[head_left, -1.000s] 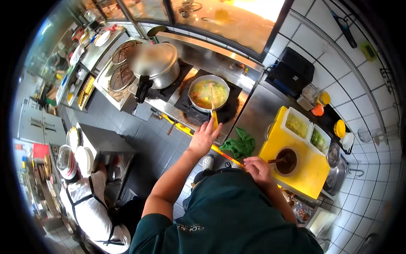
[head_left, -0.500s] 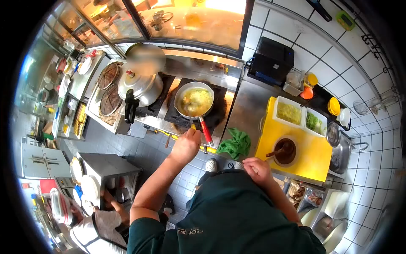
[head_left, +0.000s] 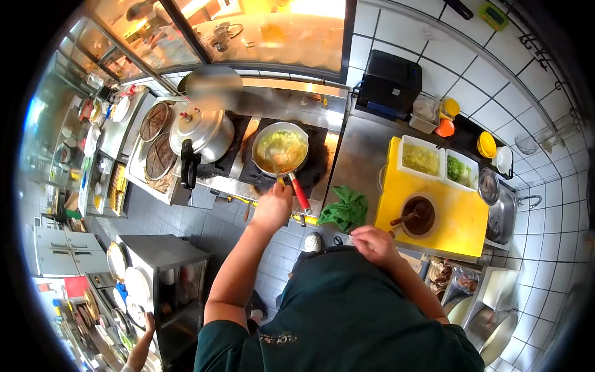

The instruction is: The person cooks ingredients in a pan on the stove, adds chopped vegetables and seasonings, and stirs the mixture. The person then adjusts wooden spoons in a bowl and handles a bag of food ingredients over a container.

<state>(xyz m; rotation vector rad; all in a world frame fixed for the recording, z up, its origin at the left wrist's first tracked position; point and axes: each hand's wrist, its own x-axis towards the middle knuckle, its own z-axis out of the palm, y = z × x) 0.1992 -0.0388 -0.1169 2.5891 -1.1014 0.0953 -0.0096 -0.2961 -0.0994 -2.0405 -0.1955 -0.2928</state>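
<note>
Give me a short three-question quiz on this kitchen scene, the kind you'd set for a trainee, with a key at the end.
1. True or false: the green cloth lies beside the yellow board, not on it.
2. Pick one. What is the left hand gripping?
A) the red pan handle
B) the yellow-handled utensil
C) the dark wooden ladle
3. How many white rectangular tubs sit side by side at the board's far side?

Key: 1. True. 2. B. 3. Two.
</note>
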